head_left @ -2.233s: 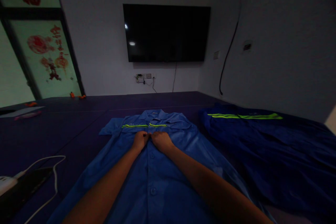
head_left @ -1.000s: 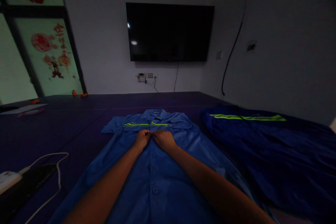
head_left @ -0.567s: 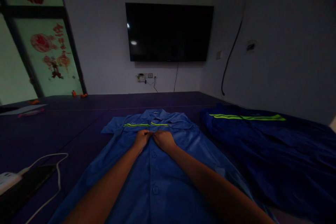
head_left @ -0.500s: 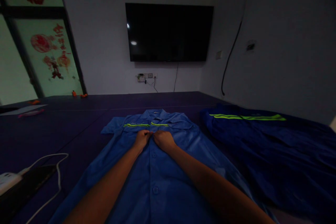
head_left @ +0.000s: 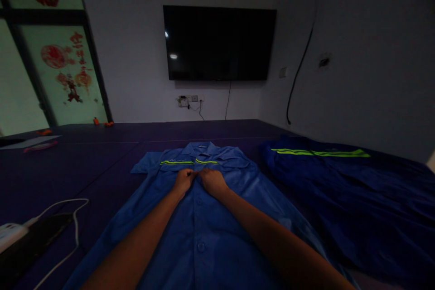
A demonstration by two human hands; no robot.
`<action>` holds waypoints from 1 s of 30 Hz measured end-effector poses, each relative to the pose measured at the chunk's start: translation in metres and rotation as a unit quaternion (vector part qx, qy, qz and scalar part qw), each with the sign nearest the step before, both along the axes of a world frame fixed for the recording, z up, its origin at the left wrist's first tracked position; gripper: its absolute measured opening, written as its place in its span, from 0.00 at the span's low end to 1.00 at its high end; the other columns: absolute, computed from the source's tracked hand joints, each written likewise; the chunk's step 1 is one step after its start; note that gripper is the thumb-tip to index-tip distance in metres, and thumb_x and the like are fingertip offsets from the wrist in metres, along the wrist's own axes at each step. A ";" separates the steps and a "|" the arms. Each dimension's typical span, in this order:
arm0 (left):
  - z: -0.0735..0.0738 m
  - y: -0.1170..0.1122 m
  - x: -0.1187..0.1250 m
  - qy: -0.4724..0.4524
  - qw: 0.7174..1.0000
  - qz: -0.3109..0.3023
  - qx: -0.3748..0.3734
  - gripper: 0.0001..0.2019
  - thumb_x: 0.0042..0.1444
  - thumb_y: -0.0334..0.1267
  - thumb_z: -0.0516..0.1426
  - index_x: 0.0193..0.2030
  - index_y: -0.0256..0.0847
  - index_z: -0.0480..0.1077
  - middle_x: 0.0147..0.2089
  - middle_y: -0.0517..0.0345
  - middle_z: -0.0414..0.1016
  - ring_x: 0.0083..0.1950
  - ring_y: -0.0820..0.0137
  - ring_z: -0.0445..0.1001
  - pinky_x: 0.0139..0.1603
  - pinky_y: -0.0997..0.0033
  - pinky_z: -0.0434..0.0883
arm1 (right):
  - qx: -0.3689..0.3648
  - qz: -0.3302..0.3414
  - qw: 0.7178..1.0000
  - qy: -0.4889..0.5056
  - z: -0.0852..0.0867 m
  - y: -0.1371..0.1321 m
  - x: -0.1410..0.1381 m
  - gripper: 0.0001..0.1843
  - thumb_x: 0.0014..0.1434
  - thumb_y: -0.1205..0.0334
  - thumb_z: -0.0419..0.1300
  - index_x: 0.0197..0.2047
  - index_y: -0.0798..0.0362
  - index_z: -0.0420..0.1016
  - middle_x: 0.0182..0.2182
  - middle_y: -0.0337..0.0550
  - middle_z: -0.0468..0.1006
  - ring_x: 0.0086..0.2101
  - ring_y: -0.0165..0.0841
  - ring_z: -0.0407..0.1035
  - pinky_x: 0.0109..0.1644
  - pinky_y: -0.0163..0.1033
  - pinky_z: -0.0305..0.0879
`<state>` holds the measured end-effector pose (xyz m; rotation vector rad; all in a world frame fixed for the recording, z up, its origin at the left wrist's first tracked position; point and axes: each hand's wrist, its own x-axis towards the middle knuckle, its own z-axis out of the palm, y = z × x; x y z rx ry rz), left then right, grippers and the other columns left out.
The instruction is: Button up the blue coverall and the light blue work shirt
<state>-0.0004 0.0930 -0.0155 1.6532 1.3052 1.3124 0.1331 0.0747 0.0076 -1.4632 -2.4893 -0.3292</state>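
Observation:
A blue short-sleeved work shirt lies spread face up, its collar pointing away from me and yellow-green stripes across the chest. At the front placket, just below the stripes, my left hand pinches the shirt's edge. Close beside it, my right hand is closed on the other side of the same placket. The fingertips of both hands nearly meet, and whatever button lies between them is hidden. Two buttons show lower on the placket, both lying flat.
A darker blue garment with a yellow-green stripe lies on the right. At left are a white plug with a white cable and a dark flat object. Farther back lie a pink item and small orange things.
Both hands stay at the same spot on the placket, with only a slight shift of the right fingers. The shirt lies as before.

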 end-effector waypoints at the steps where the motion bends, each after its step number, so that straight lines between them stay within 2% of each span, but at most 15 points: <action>1: 0.000 0.000 0.000 0.000 1.000 0.002 0.001 0.20 0.42 0.54 0.53 0.16 0.36 0.62 0.16 0.64 0.54 0.21 0.77 0.53 0.22 0.77 0.48 | 0.001 -0.005 1.000 0.004 0.000 0.000 0.000 0.18 0.59 0.68 0.41 0.42 0.59 0.70 0.40 0.52 0.74 0.37 0.36 0.69 0.38 0.36 0.62; 4: 0.000 0.002 0.000 0.000 1.000 0.008 0.004 0.20 0.42 0.53 0.53 0.16 0.36 0.62 0.16 0.65 0.54 0.21 0.77 0.52 0.22 0.76 0.49 | 0.003 -0.019 1.000 0.016 -0.001 0.000 -0.001 0.18 0.60 0.67 0.40 0.42 0.58 0.70 0.39 0.51 0.74 0.37 0.36 0.69 0.38 0.36 0.62; 11: -0.001 0.004 0.001 0.002 1.000 0.018 0.008 0.18 0.42 0.50 0.54 0.15 0.36 0.62 0.15 0.65 0.54 0.21 0.77 0.53 0.23 0.76 0.49 | -0.005 -0.049 0.997 0.063 0.001 -0.003 0.001 0.18 0.60 0.56 0.44 0.43 0.54 0.71 0.41 0.48 0.74 0.41 0.35 0.68 0.41 0.35 0.62; 19: -0.003 0.004 0.001 0.016 1.000 0.009 0.006 0.16 0.41 0.46 0.54 0.14 0.37 0.60 0.15 0.66 0.54 0.20 0.77 0.53 0.24 0.76 0.50 | -0.006 -0.035 0.998 0.057 -0.001 -0.001 0.000 0.18 0.59 0.58 0.43 0.42 0.55 0.71 0.40 0.49 0.74 0.39 0.36 0.69 0.39 0.36 0.62; 24: -0.002 0.005 0.000 0.029 0.999 0.016 0.007 0.16 0.40 0.47 0.54 0.13 0.38 0.58 0.15 0.66 0.53 0.21 0.76 0.53 0.24 0.76 0.49 | 0.008 -0.051 0.997 0.059 -0.003 -0.002 0.000 0.18 0.59 0.56 0.44 0.39 0.56 0.71 0.38 0.49 0.74 0.37 0.36 0.69 0.36 0.36 0.62; 30: -0.003 0.006 0.000 0.029 0.999 0.022 0.004 0.17 0.41 0.47 0.54 0.13 0.38 0.57 0.15 0.66 0.51 0.21 0.77 0.51 0.24 0.75 0.48 | 0.003 -0.045 0.996 0.070 -0.001 -0.003 0.000 0.17 0.59 0.56 0.45 0.39 0.55 0.70 0.38 0.48 0.75 0.38 0.36 0.69 0.38 0.36 0.62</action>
